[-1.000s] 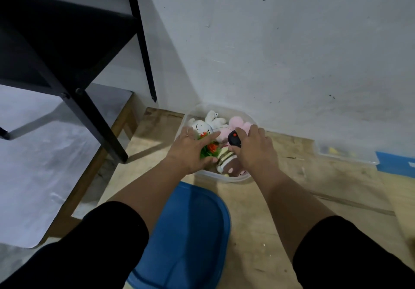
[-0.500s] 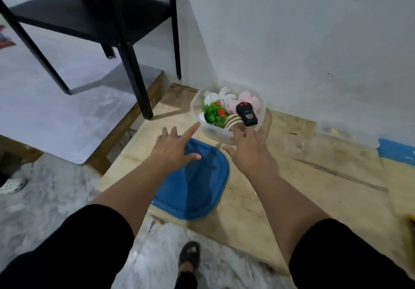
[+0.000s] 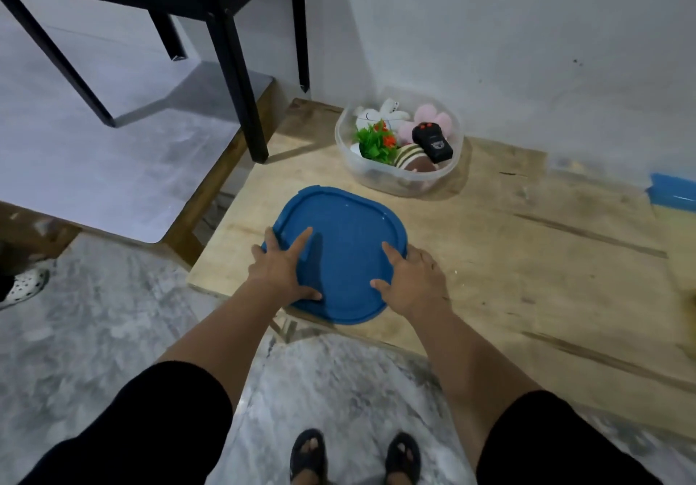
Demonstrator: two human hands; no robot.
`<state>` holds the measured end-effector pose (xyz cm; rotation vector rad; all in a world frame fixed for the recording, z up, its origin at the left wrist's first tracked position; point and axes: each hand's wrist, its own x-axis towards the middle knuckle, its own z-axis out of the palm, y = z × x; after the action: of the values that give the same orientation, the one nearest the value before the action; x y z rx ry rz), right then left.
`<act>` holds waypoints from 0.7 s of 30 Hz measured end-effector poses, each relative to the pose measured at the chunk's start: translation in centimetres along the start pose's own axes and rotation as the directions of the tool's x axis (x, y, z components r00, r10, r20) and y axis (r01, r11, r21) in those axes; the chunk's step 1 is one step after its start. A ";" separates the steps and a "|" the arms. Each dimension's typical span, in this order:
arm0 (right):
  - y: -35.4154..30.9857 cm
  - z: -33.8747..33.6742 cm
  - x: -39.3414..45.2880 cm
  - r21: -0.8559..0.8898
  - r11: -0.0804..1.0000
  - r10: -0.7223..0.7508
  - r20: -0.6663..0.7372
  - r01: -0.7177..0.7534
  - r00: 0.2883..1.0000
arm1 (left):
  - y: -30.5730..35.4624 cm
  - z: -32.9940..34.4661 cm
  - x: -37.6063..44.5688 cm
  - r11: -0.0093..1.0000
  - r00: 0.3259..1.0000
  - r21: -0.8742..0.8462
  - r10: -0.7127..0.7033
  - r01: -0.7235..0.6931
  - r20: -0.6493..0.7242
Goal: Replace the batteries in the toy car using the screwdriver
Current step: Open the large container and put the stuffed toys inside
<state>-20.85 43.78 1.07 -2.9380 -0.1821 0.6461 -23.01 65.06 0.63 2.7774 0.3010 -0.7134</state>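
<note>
Both hands off the tub and down on the blue lid (image 3: 341, 254), which half a second ago lay untouched near the front-left edge of the low wooden surface (image 3: 527, 258). Left hand (image 3: 280, 268) spread flat over the lid's left rim, thumb pointing inward across the top. Right hand (image 3: 412, 281) spread the same way on the right rim, fingers hooked over the edge. No lift visible yet; lid looks flat on the boards, its near edge overhanging the front slightly.

Clear plastic tub (image 3: 376, 171) open, near the back-left corner against the wall. Black toy with red buttons (image 3: 432, 142), presumably the toy car, released a moment ago and lying on top of the heap, beside pink plush (image 3: 433, 117), white plush (image 3: 380, 111) and green plastic plant (image 3: 374, 141).

Reading: toy put away, closing up under way. Suggests the battery job finished, or nearly so. No screwdriver or batteries in sight.
</note>
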 end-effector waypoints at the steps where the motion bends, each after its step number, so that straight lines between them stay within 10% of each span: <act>1: -0.3 0.2 -0.1 0.045 0.999 0.022 -0.003 -0.022 1.000 | -0.2 0.0 0.0 1.000 1.000 -0.001 -0.008 0.008 -0.005; 13: -4.2 -4.2 -2.3 0.482 0.873 0.207 -0.230 -0.073 0.951 | -2.0 -5.4 -0.8 0.994 0.993 -0.051 0.091 -0.095 -0.069; 21: -3.4 -9.9 1.0 0.469 0.881 0.238 -0.317 -0.066 0.918 | 2.5 -10.6 2.0 0.987 0.972 -0.031 0.151 -0.159 -0.177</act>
<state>-16.06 46.28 10.07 -2.5630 0.2184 0.1126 -15.95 66.07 9.09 2.7869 0.1281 -0.4222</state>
